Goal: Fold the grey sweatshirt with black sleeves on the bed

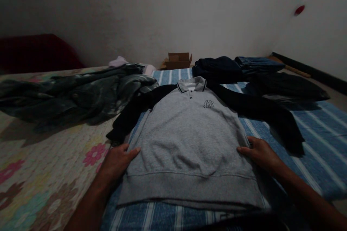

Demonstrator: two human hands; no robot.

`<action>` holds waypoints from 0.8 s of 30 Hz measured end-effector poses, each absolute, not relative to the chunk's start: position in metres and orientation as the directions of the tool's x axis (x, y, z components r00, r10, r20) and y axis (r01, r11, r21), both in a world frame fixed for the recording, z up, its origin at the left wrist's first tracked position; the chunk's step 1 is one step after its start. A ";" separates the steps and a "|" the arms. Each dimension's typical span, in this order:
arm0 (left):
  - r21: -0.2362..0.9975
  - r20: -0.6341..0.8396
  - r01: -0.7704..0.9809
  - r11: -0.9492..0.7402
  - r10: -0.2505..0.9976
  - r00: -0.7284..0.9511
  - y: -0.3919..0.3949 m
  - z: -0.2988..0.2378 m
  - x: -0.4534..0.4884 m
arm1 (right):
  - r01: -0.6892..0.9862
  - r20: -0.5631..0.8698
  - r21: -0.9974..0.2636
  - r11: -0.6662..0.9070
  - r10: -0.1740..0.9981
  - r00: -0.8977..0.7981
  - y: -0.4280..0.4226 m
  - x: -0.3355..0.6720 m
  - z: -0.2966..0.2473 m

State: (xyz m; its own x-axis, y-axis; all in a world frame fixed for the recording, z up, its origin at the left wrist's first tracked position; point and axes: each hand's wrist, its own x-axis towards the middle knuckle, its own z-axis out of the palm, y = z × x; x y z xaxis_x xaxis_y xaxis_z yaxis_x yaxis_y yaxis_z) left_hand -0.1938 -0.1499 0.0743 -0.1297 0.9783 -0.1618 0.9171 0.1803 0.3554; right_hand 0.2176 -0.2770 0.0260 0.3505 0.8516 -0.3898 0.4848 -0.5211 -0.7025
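Observation:
A grey sweatshirt [187,140] with black sleeves, a striped collar and a small chest logo lies flat, front up, on a blue striped sheet [322,130]. My left hand [118,160] rests at its lower left side seam, thumb on the grey cloth and fingers bent at the edge. At the lower right side seam my right hand [258,151] lies the same way, thumb on the fabric. The fingers of both hands are partly hidden, so a grip on the cloth is unclear. The black sleeves spread out to both sides.
A rumpled dark green blanket [76,94] lies at the left on a floral cover [40,173]. Folded dark clothes and jeans [257,65] are stacked at the back right. A cardboard box [177,60] stands by the wall.

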 end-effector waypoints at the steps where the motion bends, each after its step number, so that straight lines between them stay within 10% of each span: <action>1: 0.371 -0.191 0.913 0.173 0.976 -0.107 -0.152 0.075 -0.195 | 0.471 -0.405 -0.711 -0.523 0.851 0.333 -0.279 0.217 0.027; 11: 0.451 -0.306 0.883 0.132 0.952 0.014 -0.158 0.068 -0.209 | 0.734 -0.296 -0.554 -0.393 0.917 0.267 -0.292 0.214 0.028; 16: 0.445 -0.279 0.891 0.089 0.959 0.043 -0.159 0.067 -0.209 | 0.933 0.129 -0.196 -0.301 0.936 0.328 -0.305 0.206 0.033; 20: 0.490 -0.337 0.857 0.158 0.941 0.019 -0.166 0.075 -0.205 | 0.978 0.558 -0.114 0.173 0.826 -0.081 -0.316 0.185 0.040; 24: 0.537 -0.419 0.802 0.264 0.908 -0.019 -0.175 0.083 -0.203 | 0.793 0.484 -0.227 0.565 0.772 -0.412 -0.322 0.162 0.041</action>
